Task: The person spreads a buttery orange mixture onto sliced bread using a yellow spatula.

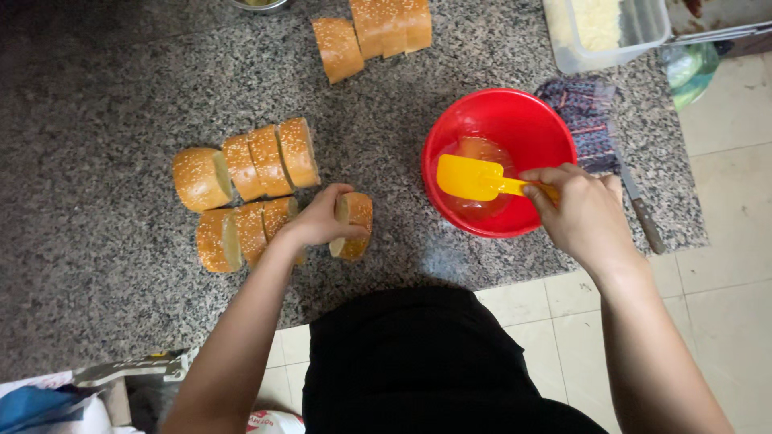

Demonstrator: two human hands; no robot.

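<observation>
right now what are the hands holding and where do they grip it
The left hand grips a slice of sesame bread by its side. The right hand holds a yellow spatula by its handle, blade in the red bowl.

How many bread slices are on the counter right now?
About 11: four in the upper row, three below, one in the left hand, three by the top edge. Some may be hidden.

red bowl (515, 120), yellow spatula (470, 178), golden-brown buns (245, 165) speckled with pale seeds, grey-black speckled granite counter (96, 104), dark blue patterned cloth (585, 112), clear tub (635, 32), cream floor tiles (724, 201), black clothing (418, 362)
</observation>
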